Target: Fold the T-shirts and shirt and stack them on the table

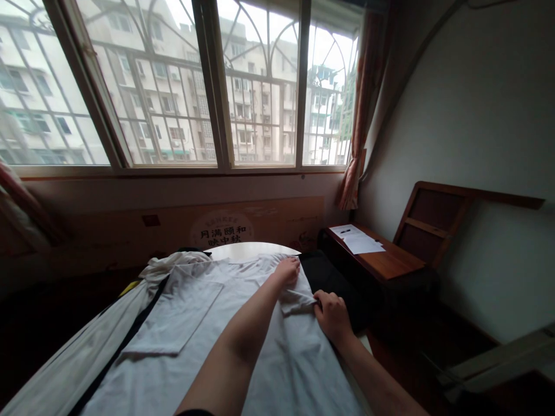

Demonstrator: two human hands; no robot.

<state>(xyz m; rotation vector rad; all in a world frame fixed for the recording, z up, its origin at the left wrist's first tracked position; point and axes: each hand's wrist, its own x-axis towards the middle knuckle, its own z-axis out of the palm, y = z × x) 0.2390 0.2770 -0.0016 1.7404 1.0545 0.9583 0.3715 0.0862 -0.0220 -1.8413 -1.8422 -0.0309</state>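
Note:
A white T-shirt (pixel 277 352) lies spread over the table, its neckline towards the window. On its left side, a sleeve (pixel 173 320) lies flat across the body of the shirt. My left hand (pixel 288 271) reaches across to the right shoulder, fingers curled onto the fabric. Lower and further right, my right hand (pixel 333 315) pinches the edge of the right sleeve, which is partly turned inward. Cloth hides some fingertips of both hands.
Crumpled pale clothes (pixel 167 263) lie along the table's left side, and black cloth (pixel 327 277) on its right. The white tabletop (pixel 243 250) shows at the far edge. A wooden desk (pixel 399 263) with papers (pixel 358 240) stands right, below a barred window (pixel 260 115).

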